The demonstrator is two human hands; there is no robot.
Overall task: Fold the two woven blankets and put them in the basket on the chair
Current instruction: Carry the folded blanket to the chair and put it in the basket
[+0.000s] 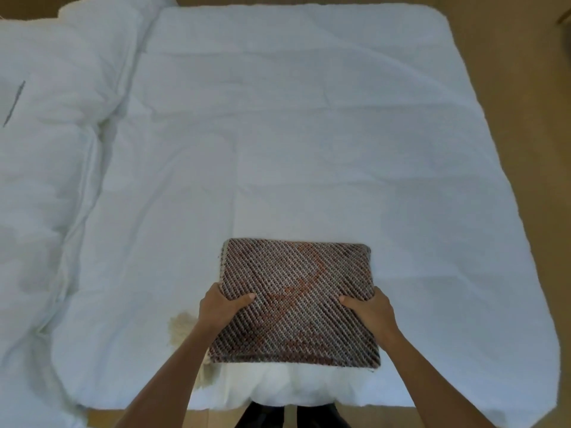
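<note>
Head view: blanket (296, 301) is folded into a thick square pad, brown/white diagonal weave w/ faint orange patches. It sits at the near edge of the bed (309, 134), right in front of the person.

Grip: left hand (221, 305) clamps the pad's left side and right hand (372, 310) the right side. Each thumb lies flat on top. Fingers go under the edge and are hidden, so can't tell how far they reach. Whether the pad rests on the bed or is just lifted off it: can't tell.

A cream fringe (180, 327) pokes out by the left wrist. Prob. this blanket's own edge, not sure.

Step, my read: folding of this one looks done; this is pick-up for carrying. Only 1 blanket in view. Basket and chair not in view, so no telling which way to turn.

Next move needs: even lift w/ both hands, squeeze inward so the layers don't slide or spring open, keep pad level, watch the fringe doesn't trail out.

Around: white sheet, lightly creased; bunched white duvet (46, 118) at left; tan floor (540, 149) at right.

Writing/labels: none readable. A thin grey mark (14, 103) shows on the duvet, too small to make out.
</note>
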